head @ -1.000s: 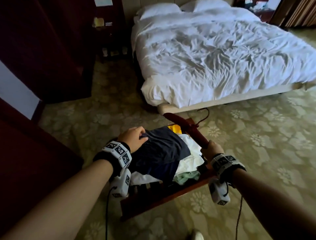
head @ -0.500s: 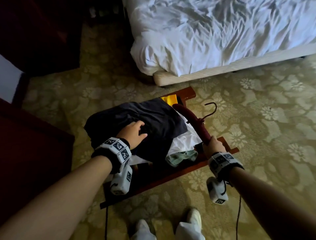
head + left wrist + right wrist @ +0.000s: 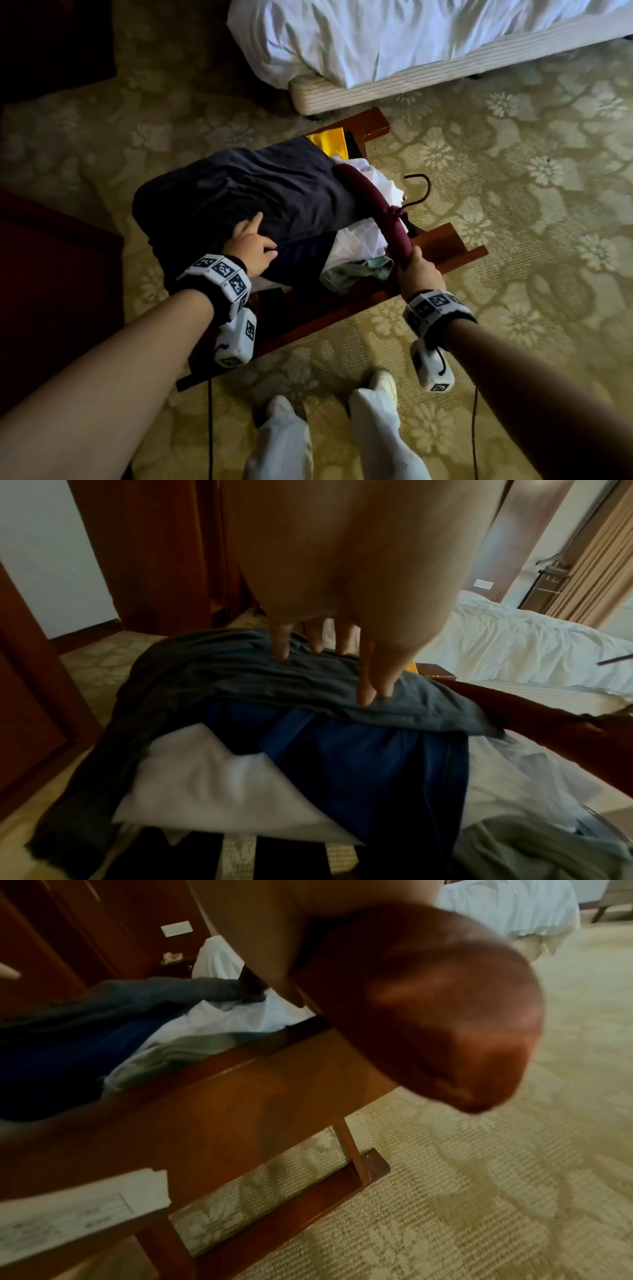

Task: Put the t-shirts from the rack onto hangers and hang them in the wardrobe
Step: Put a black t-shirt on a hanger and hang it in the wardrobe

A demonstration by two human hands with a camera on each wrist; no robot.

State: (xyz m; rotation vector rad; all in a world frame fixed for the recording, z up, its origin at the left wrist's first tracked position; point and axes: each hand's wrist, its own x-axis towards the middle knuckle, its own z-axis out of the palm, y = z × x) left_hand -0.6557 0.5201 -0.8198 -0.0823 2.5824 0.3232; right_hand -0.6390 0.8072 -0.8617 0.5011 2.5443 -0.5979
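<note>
A low wooden rack holds a heap of t-shirts. A dark grey one lies on top, over blue, white, pale green and yellow cloth. My left hand rests on the dark grey t-shirt, fingertips pressing into the fabric with the fingers fairly straight. My right hand grips the near end of a padded maroon hanger, which lies across the right side of the pile. Its hook points right. The hanger's end fills the right wrist view.
A bed with white covers stands just beyond the rack. Dark wooden furniture is close on the left, with wooden panels behind. Patterned carpet surrounds the rack. My feet stand at its near side.
The view has tilted down onto the rack. The hanger has come down lower across the pile. My left hand has shifted on the dark t-shirt, which now spreads further left.
</note>
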